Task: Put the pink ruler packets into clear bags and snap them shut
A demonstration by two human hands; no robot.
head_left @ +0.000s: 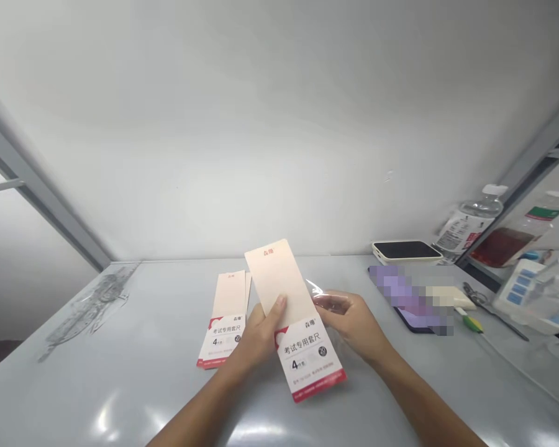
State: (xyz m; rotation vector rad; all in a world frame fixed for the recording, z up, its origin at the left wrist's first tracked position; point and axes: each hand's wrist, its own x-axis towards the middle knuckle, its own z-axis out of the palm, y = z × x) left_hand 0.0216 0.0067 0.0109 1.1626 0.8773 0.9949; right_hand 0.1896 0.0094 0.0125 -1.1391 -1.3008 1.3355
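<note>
Cream card printed with a red band, the packaging card [292, 310] was pinched in the left hand [259, 332], thumb closed across its face, above the middle of the bench [144, 347]. The right hand [354, 320] closed its grip on a clear plastic sleeve [323, 298] just beside the card. More such cards [226, 320] lay behind on the bench. A phone [406, 250] sat by the far edge, a bottle [470, 223] at the right corner. Each card read "4" and "20".
</note>
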